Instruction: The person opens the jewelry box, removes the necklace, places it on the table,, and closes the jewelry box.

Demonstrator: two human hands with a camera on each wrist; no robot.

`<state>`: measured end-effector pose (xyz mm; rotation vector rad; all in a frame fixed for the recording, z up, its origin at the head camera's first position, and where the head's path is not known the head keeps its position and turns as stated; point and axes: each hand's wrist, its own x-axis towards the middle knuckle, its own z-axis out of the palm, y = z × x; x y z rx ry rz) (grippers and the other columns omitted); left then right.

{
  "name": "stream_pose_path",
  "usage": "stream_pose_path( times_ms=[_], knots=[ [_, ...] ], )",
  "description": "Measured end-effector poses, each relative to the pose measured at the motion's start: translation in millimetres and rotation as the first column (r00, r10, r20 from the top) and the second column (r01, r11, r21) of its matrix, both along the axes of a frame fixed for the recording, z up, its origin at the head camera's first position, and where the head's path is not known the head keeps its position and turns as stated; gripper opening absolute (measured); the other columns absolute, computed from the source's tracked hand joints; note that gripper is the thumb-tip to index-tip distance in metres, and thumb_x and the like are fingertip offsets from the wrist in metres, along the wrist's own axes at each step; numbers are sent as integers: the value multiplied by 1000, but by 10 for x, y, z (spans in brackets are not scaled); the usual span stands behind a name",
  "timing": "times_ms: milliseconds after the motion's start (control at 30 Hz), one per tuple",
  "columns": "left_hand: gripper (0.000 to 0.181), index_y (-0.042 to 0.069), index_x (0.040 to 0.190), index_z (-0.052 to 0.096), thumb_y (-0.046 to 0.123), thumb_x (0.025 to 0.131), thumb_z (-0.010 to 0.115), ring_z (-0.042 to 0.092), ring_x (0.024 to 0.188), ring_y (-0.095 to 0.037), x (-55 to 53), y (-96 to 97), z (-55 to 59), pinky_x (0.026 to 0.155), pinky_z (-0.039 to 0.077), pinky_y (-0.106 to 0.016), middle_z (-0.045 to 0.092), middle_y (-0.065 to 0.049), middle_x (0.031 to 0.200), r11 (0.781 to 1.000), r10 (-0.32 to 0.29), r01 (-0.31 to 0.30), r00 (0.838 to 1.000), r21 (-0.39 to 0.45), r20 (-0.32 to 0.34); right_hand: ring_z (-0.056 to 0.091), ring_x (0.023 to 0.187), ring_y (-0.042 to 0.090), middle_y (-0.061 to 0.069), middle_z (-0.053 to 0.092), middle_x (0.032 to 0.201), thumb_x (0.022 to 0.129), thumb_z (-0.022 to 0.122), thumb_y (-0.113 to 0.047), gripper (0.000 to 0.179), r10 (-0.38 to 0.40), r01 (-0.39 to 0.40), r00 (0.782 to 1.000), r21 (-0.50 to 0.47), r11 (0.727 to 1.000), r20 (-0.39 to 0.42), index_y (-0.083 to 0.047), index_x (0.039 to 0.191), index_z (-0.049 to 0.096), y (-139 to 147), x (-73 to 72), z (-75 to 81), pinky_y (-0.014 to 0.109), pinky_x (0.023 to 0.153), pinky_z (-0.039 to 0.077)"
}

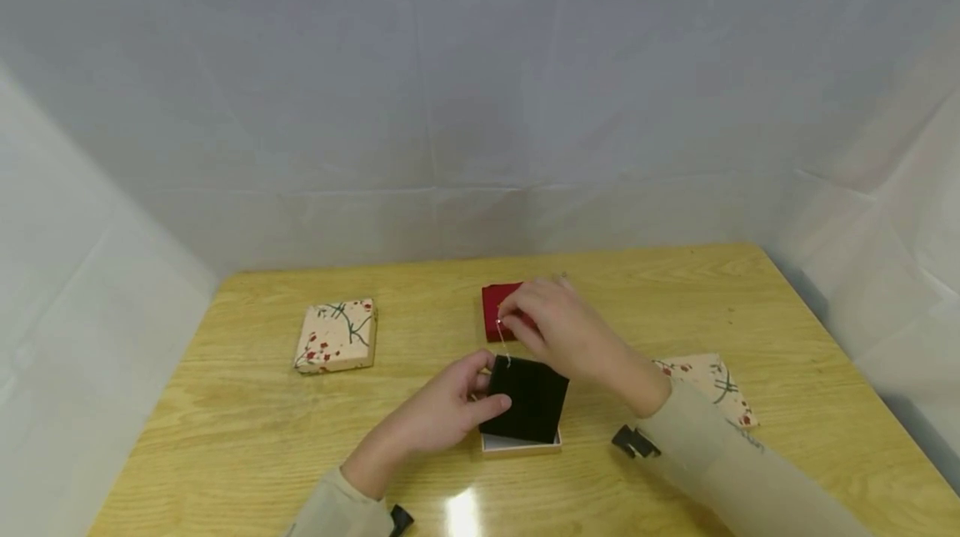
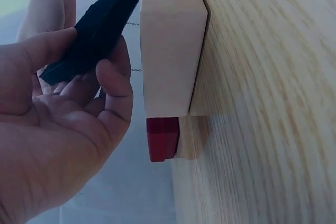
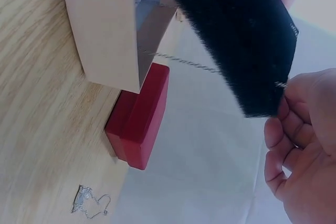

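Flowered pieces (image 1: 335, 337) (image 1: 708, 383): two (flanking the hands (image 1: 450, 404) (image 1: 558, 328))
Red box (image 3: 142, 124): one
Black pad (image 1: 528, 399): one
Pale box (image 3: 102, 35): one
Chains (image 3: 184, 61) (image 3: 80, 199): two

White sheeting (image 1: 480, 103) behind wooden table (image 1: 247, 445)

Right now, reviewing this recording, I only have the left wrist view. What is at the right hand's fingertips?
Observer: A thin chain; the head view shows the right hand pinching it.
Operator: Is anything lying on the table out of my sight?
Observer: Yes, in the right wrist view, a silvery piece of jewellery, apart from the red box.
Operator: And over on the person's left?
Observer: In the head view, a floral-patterned box or lid; I can't tell which.
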<state>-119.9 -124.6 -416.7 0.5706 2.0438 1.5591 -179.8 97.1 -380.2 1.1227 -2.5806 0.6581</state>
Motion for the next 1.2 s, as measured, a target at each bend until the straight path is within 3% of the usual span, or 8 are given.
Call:
stream_pose_path(
  times_ms=[167,433,567,700,933,1200],
  knots=[
    [27,5,131,57,15,107,64,75,98,-23,-2,-4,-9,85,57,-30,78,-8,112,1000,9,-9,1000,7,7,65,104,24,0,75,107,99,77,-13,9,-34,33,999,13,999,30,-12,107,77,4,-31,-21,62,110,45],
    [31,4,134,58,15,106,65,75,101,-24,-1,-4,4,89,58,-32,77,-9,114,999,33,-33,999,2,-5,66,111,27,1,75,110,101,74,-15,9,-70,69,994,20,997,88,-11,109,77,30,-60,-27,74,116,33],
    [31,5,133,59,16,105,66,74,100,-23,0,-6,9,87,58,-34,77,-8,112,999,47,-47,999,-12,-24,67,108,25,1,75,109,101,75,-14,9,-75,75,992,6,997,103,-10,109,77,55,-81,-52,69,116,38],
    [31,5,133,60,16,105,67,74,98,-22,-3,-6,6,86,57,-35,77,-7,111,998,58,-59,998,-25,-37,68,100,21,-1,75,105,100,75,-12,9,-79,81,990,-6,997,113,-11,108,77,75,-104,-75,59,110,47],
    [28,7,128,63,17,103,71,72,96,-19,-9,2,-4,83,59,-35,76,-5,109,995,81,-85,993,-57,-81,62,84,12,-5,73,99,101,74,-16,8,-113,115,981,-1,993,154,-13,108,78,122,-129,-108,48,100,52],
    [21,7,117,65,17,100,74,69,94,-20,-6,6,-4,78,58,-34,73,-3,103,992,97,-104,990,-71,-101,59,81,10,-4,70,96,102,72,-14,8,-109,116,972,-23,993,207,-11,108,77,177,-130,-108,28,71,56]
  ],
)
